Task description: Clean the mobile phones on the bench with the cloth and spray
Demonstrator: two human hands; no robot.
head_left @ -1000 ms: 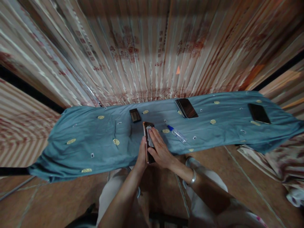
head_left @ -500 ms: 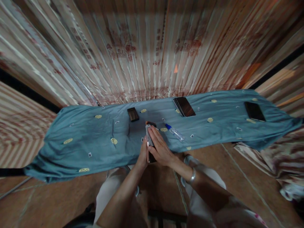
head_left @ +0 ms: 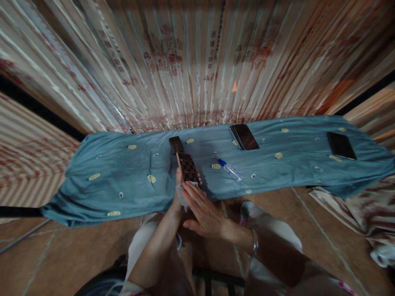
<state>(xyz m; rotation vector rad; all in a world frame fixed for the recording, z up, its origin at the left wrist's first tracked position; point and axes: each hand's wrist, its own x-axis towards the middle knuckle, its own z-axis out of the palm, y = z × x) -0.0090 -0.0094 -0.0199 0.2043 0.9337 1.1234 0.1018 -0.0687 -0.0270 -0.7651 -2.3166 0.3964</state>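
My left hand [head_left: 178, 193] is wrapped round a phone [head_left: 188, 166], with its checkered dark face turned up and a copper-coloured edge showing. Fingertips of that hand curl over the phone's right side. My right hand [head_left: 202, 211] presses a pale cloth or tissue [head_left: 182, 196] against the phone's lower end, fingers laid together over it. Just beyond the phone's top lies a small dark flat case [head_left: 176, 145]. To the right of the phone, a clear spray bottle with a blue cap [head_left: 231, 170] lies on its side.
A blue-green patterned cloth [head_left: 138, 164] covers the long narrow table. Toward the back right lie a stack of dark phones or tablets [head_left: 245, 137] and another dark flat device [head_left: 341, 145]. Striped curtains [head_left: 191, 61] hang close behind, with black poles [head_left: 46, 109] at the sides.
The phone has tilted from edge-on to face up. My right hand has slid down with the cloth to the phone's lower end. The view has shifted slightly.
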